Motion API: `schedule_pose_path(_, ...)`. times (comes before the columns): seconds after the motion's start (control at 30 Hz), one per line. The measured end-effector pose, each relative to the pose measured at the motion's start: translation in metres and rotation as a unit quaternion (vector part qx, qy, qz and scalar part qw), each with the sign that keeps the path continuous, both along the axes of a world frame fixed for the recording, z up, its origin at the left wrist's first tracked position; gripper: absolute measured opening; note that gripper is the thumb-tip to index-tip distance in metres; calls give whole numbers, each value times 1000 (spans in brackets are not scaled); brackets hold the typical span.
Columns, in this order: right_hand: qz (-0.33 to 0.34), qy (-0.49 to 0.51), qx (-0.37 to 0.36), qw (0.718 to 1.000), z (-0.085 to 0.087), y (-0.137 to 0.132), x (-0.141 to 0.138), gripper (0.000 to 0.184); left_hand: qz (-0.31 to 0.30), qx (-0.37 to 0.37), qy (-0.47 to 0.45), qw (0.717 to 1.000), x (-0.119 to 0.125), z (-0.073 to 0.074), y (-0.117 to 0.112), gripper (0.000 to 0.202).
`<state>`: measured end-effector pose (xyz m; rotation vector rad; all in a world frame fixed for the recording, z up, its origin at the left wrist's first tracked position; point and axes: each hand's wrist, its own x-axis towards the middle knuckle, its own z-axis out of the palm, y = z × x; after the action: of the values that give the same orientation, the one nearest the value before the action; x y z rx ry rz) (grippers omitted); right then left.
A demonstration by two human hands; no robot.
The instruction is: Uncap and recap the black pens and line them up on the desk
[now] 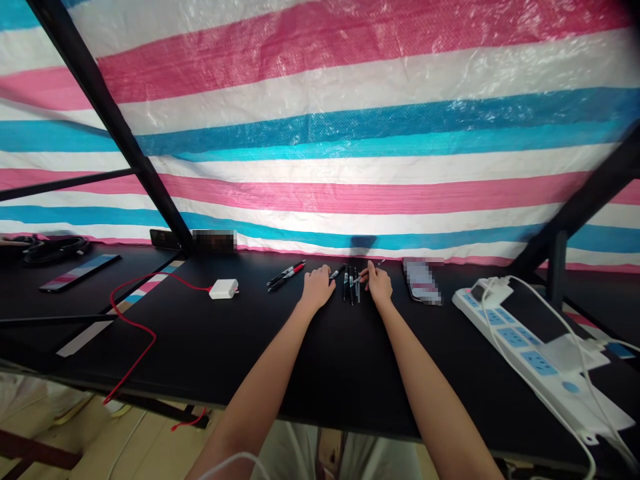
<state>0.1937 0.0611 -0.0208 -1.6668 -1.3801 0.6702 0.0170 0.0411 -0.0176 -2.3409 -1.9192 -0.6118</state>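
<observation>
On the black table, several dark pens (351, 287) lie side by side, lengthwise, between my two hands. My left hand (317, 288) rests low at their left with curled fingers, closed on a dark pen (339, 272) whose end sticks out past the fingertips. At the right of the row, my right hand (379, 285) is closed in a pinch around a thin pen (381, 262); its slim end shows beyond the fingers, and the rest is partly hidden. Left of my left hand lies another small group of pens (286, 276), one of them with red on it.
A phone (423, 281) lies right of my right hand. Farther right is a white power strip (520, 343) with plugs and cables. A white charger (223, 289) with a red cable (145, 327) sits left. Another phone (80, 272) and black metal bars (107, 107) stand farther left.
</observation>
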Motion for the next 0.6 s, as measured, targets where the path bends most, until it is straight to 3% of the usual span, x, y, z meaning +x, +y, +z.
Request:
schedule_pose_path(0.2,52,186,69,979,-15,13,-1,47,37,1,68,997,-2,-2,0,21)
schedule_pose_path(0.43,78,190,62,977,-14,11,-5,37,31,26,62,997,-6,-2,2,37)
schedule_pose_path(0.6,56,224,62,971,-11,10,-6,33,20,47,19,999,-6,3,1,29)
